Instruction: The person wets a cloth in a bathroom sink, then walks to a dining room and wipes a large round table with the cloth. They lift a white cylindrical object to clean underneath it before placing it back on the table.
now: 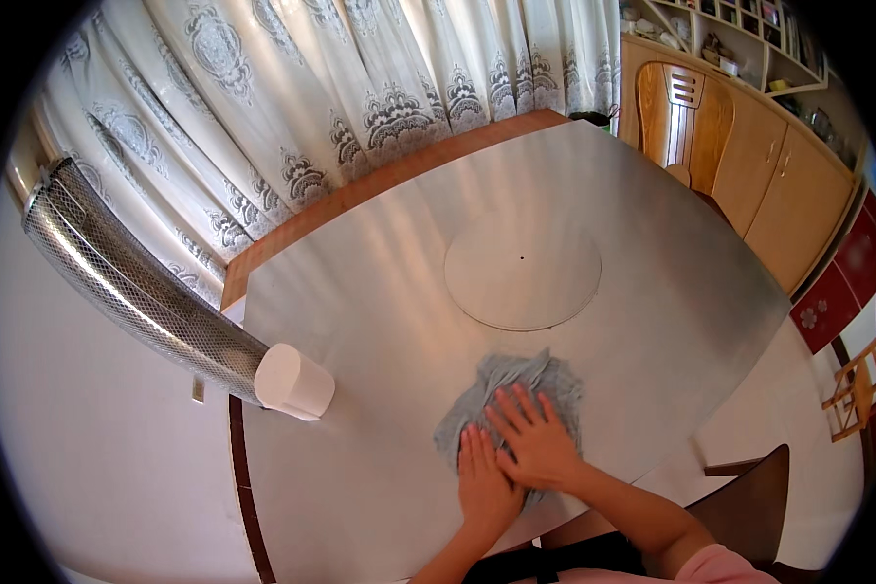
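A crumpled grey-blue cloth (507, 376) lies on the metal-topped table (379, 285), on its near side. Both my hands are laid flat on it. My left hand (484, 478) presses the cloth's lower part, fingers together. Beside and partly over it, my right hand (536, 442) rests with its fingers spread. The palms hide the cloth's middle. Beyond the cloth is a round disc outline (522, 274) with a small dark hole at its centre.
A white paper roll (296, 382) stands at the table's left edge, by a mesh-covered metal pipe (146, 285). Patterned curtains (409, 80) hang behind. A dark chair (744, 504) is at the near right; a wooden chair (682, 120) stands beyond the far right edge.
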